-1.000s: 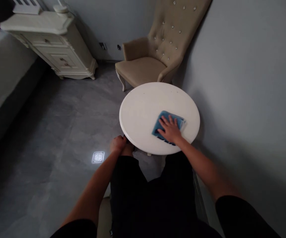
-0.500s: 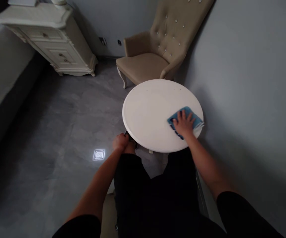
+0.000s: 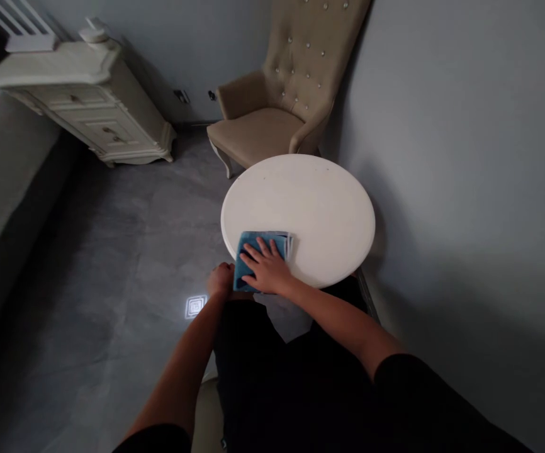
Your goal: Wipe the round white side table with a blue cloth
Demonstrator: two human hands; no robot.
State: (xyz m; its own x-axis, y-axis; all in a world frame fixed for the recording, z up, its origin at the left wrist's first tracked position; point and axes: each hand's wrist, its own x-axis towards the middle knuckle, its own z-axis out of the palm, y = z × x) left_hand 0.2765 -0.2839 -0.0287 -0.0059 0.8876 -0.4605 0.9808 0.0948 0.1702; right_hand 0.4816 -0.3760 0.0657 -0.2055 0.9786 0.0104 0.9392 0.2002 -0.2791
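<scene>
A folded blue cloth [image 3: 247, 264] with a pale striped edge lies on the near-left part of the round white table [image 3: 320, 207], its near corner reaching over the rim. My right hand [image 3: 269, 267] presses flat on top of the cloth, fingers spread. Just left of the cloth, by the table's edge and above my left knee, is my left hand [image 3: 220, 280]. Its fingers are curled closed, and what they may hold is hidden.
A beige tufted armchair [image 3: 258, 135] stands behind the table. The grey wall [image 3: 466, 157] runs close along the right. At the back left are a white bedside cabinet [image 3: 97, 119] and a bed [image 3: 8, 170]. A bright square light patch [image 3: 196, 306] shows on the floor.
My right hand has swept the cloth from the table's right side to its near-left edge. My left hand stays closed beside the table. The view has shifted slightly.
</scene>
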